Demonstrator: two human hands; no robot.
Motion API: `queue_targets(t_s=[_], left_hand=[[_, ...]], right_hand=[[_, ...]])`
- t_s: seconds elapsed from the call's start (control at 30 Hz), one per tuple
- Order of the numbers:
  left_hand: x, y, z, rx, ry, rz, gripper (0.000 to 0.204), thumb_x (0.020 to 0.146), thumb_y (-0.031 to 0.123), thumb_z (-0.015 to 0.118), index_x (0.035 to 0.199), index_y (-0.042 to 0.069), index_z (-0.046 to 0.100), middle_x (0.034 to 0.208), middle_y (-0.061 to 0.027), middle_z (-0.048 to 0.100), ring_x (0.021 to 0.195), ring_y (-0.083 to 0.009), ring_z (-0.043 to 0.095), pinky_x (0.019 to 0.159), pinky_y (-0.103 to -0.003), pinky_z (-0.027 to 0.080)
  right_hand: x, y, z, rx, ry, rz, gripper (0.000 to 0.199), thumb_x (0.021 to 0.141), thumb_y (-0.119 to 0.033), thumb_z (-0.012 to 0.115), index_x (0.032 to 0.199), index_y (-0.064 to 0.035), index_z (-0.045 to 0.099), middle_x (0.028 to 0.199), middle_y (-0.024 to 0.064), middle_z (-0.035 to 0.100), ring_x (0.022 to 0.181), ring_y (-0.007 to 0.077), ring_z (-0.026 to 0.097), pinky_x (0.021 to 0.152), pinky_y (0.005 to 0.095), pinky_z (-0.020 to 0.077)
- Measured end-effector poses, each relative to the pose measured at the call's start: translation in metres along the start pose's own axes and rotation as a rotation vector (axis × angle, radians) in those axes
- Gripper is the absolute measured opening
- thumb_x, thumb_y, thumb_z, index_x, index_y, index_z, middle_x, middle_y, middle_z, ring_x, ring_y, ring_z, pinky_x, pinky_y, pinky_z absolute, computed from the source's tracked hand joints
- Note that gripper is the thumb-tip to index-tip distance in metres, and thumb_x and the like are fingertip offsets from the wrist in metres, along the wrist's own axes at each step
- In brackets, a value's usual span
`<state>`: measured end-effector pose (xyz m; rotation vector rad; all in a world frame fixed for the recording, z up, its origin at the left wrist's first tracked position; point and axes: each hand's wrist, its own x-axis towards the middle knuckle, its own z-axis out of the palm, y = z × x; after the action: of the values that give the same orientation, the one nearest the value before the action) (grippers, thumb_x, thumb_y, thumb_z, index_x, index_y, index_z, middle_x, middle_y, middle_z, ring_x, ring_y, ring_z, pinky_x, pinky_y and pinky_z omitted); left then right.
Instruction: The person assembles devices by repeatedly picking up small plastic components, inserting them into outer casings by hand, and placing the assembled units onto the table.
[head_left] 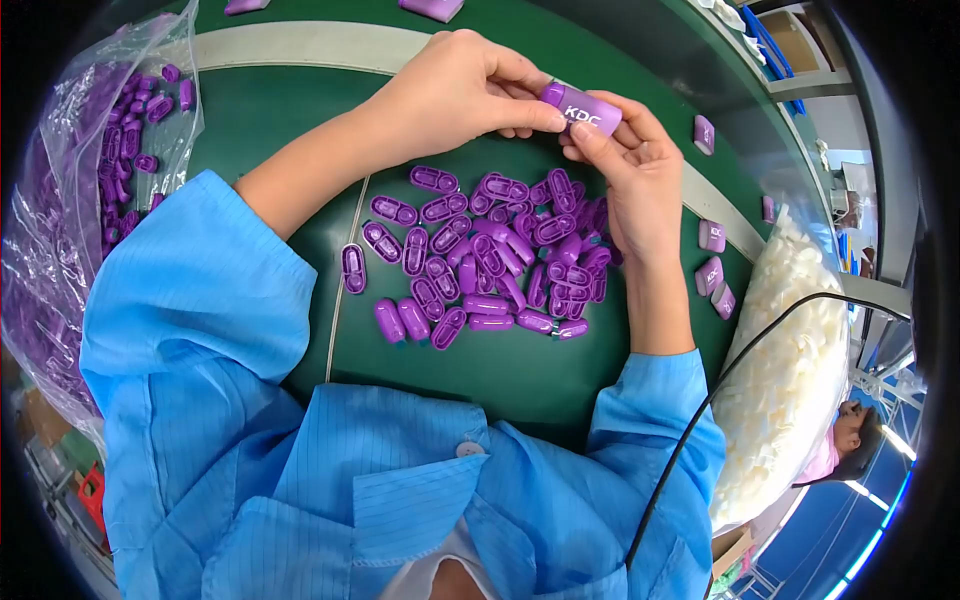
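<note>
Over the far part of the green work surface, both hands meet at one purple plastic casing (592,108) with pale lettering. My right hand (640,165) is closed round it, thumb along its near side. The fingers of my left hand (465,85) pinch at its left end, where a glossy purple end cap (551,92) shows. Whether the cap is fully seated I cannot tell. Nearer to me lies a heap of loose purple end caps (487,255), several turned hollow side up, others showing their smooth backs.
A clear bag of purple parts (125,140) stands at the left. Several purple casings (709,275) lie beyond a pale curved strip (290,45). At the right, a bag of cream-coloured pieces (785,370) sits behind a black cable (690,425). Another person (850,440) is farther right.
</note>
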<state>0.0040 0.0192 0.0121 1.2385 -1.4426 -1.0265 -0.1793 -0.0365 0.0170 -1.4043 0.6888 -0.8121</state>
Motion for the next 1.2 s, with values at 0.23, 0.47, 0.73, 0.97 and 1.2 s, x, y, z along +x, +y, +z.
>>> queue_targets(t_s=[0.23,0.47,0.73,0.97,1.2], left_hand=[[-0.006,0.005,0.0,0.524,0.017,0.311,0.024,0.078,0.013,0.064,0.091,-0.006,0.062,0.076,-0.0166,0.062,0.065,-0.024,0.061,0.06,-0.032,0.048],[-0.031,0.008,0.033,0.71,0.209,0.329,0.04,0.08,0.001,0.053,0.115,-0.013,0.038,0.082,-0.0263,0.057,0.074,-0.0381,0.059,0.063,-0.039,0.049],[-0.018,0.006,0.021,0.651,0.129,0.324,0.028,0.081,0.004,0.054,0.105,-0.007,0.047,0.074,-0.0196,0.06,0.068,-0.0345,0.06,0.06,-0.039,0.049],[0.034,-0.029,-0.009,0.408,0.249,0.232,0.031,0.079,0.03,0.059,0.096,0.005,0.065,0.075,-0.0148,0.063,0.074,-0.034,0.06,0.071,-0.039,0.048],[0.048,-0.036,-0.024,0.909,0.461,0.358,0.034,0.081,0.02,0.055,0.106,-0.003,0.057,0.106,-0.017,0.054,0.1,-0.0344,0.049,0.087,-0.04,0.04]], right_hand=[[-0.004,0.001,0.002,-0.079,0.024,-0.039,0.03,0.076,0.006,0.064,0.104,0.0063,0.054,0.092,0.0128,0.062,0.08,0.0138,0.061,0.073,0.024,0.0514],[-0.012,0.002,0.017,-0.237,0.103,-0.163,0.027,0.077,0.004,0.064,0.103,0.0075,0.055,0.09,0.0137,0.063,0.076,0.0139,0.062,0.069,0.0228,0.0525],[-0.003,-0.001,0.005,-0.162,0.031,-0.067,0.029,0.076,0.003,0.065,0.103,0.0078,0.056,0.091,0.0132,0.063,0.076,0.0145,0.062,0.069,0.0239,0.0533],[0.042,0.017,-0.005,-0.518,0.084,-0.122,0.034,0.077,-0.011,0.067,0.106,0.0034,0.058,0.094,0.0116,0.064,0.079,0.012,0.06,0.07,0.0245,0.0498],[0.059,0.036,-0.026,-0.541,0.211,-0.289,0.033,0.076,-0.02,0.068,0.104,-0.0029,0.062,0.094,0.0069,0.063,0.069,0.0098,0.056,0.064,0.0227,0.0465]])
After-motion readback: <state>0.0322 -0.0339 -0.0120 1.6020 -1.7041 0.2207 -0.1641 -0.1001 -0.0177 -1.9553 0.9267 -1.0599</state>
